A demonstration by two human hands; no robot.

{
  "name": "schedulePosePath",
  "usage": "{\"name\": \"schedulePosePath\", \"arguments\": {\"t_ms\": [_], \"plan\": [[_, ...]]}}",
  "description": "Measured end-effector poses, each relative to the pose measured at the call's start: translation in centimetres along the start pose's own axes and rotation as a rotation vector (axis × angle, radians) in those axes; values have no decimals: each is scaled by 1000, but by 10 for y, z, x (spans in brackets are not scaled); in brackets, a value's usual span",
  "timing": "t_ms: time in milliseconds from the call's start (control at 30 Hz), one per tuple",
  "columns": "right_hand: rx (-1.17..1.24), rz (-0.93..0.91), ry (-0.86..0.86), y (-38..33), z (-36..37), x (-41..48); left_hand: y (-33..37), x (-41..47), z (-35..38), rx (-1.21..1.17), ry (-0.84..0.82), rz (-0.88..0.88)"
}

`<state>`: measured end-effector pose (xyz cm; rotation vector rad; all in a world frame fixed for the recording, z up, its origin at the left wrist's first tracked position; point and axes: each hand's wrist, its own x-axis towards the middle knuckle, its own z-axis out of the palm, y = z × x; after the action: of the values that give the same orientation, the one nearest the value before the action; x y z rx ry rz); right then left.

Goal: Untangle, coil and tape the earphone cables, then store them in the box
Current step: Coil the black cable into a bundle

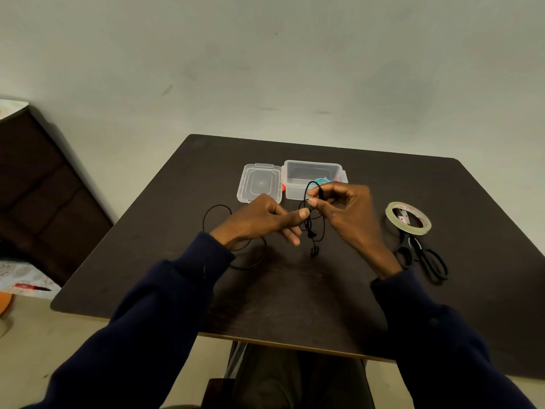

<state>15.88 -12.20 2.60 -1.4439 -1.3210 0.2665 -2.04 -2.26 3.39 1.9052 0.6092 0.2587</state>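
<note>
Black cable [309,231], one, pinched by left grip [259,216], right grip [348,211]; one box [312,164], one tape [392,208].

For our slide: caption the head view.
Left hand and right hand hold a thin black earphone cable above a dark table.

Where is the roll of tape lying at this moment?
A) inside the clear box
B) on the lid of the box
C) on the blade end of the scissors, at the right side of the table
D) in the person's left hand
C: the tape roll lies flat over the blade end of the black scissors, away from both hands.
</note>
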Motion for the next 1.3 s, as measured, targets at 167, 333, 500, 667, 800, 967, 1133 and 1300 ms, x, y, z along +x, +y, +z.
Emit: {"name": "schedulePosePath", "arguments": {"t_ms": [167, 333, 500, 667, 800, 967, 1133, 1300], "plan": [[61, 43, -5, -1, 1, -2, 2, 1, -2, -3, 18, 79], [314, 348, 99, 11, -10, -5, -9, -8, -13, -111, 137, 190], [530, 604, 150, 15, -19, -11, -23, -21, -25, -92, 253, 205], [546, 700, 213, 26, -25, -11, -28, -23, -31, 65, 325, 207], [443, 745, 278, 36, -30, -10, -27, -22, -33, -17, 443, 237], [46, 649, 195, 43, -31, -11, -24, -22, -26, -115, 359, 256], [-304, 226, 331, 30, -16, -15, -15, -15, -14, -180, 328, 264], [-65, -36, -99, -4, 6, -12, -1, -8, -12, -344, 346, 264]]}}
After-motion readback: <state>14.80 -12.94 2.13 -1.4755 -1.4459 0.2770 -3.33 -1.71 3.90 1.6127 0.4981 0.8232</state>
